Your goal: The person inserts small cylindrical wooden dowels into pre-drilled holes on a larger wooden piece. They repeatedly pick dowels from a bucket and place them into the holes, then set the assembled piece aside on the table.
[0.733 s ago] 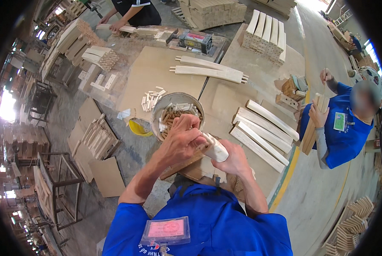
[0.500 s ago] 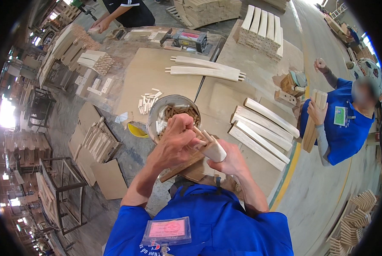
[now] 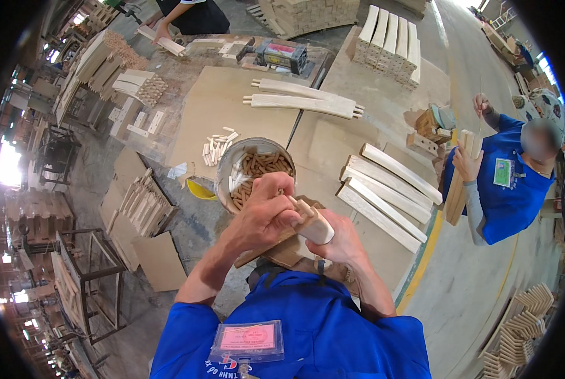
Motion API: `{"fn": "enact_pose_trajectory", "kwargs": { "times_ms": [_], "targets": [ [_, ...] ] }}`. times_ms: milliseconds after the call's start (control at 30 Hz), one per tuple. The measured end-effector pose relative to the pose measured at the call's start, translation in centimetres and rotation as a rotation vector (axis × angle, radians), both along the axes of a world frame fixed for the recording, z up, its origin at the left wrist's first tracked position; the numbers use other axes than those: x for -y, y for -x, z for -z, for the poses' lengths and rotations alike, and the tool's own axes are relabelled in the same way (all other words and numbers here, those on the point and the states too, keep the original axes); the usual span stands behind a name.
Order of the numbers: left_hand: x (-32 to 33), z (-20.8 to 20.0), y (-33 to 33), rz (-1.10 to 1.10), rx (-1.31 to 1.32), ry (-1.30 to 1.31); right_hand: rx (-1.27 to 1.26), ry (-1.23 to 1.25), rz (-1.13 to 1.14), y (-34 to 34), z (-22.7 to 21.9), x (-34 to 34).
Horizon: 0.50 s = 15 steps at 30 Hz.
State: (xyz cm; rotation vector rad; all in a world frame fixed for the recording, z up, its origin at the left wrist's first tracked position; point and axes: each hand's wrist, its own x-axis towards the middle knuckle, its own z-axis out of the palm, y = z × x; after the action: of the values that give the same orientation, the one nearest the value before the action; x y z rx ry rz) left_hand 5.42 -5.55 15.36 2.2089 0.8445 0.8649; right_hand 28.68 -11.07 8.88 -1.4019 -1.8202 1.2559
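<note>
My right hand (image 3: 340,241) is wrapped round a pale wooden rail (image 3: 318,231), its rounded end tilted up. Short wooden dowels (image 3: 305,208) stick out of the rail. Beside them is my left hand (image 3: 261,211), its fingers curled in a pinch; what they grip is hidden. Just beyond that hand stands a round bucket (image 3: 222,192) holding many brown dowels (image 3: 263,165) and some white ones. A small heap of white dowels (image 3: 218,148) lies left of the bucket.
Several curved rails (image 3: 390,196) lie on the right. Two doweled rails (image 3: 301,106) lie farther off, near a stack of rails (image 3: 386,47). A co-worker in blue (image 3: 503,183) on the right holds wooden pieces. A yellow scoop-like thing (image 3: 200,189) sits beside the bucket.
My left hand has shifted slightly down, uncovering more of the bucket's dowels. The rail has tipped a little. At the far left, another person's hands now show a long pale piece.
</note>
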Motion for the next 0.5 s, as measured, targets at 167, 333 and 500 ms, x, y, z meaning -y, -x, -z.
{"fn": "enact_pose_trajectory", "kwargs": {
  "times_ms": [167,333,500],
  "targets": [
    [0.6,-1.4,-0.9,-0.256,0.216,-0.153,-0.053,0.018,0.001,-0.7,-0.9,0.2],
    [5.2,9.1,1.4,-0.587,0.18,0.03,-0.241,0.003,0.019,-3.0,-0.9,1.7],
    [9.8,9.3,-2.0,-0.539,-0.293,-0.369,-0.434,0.039,0.116,-5.8,-0.6,2.8]
  ]
}}
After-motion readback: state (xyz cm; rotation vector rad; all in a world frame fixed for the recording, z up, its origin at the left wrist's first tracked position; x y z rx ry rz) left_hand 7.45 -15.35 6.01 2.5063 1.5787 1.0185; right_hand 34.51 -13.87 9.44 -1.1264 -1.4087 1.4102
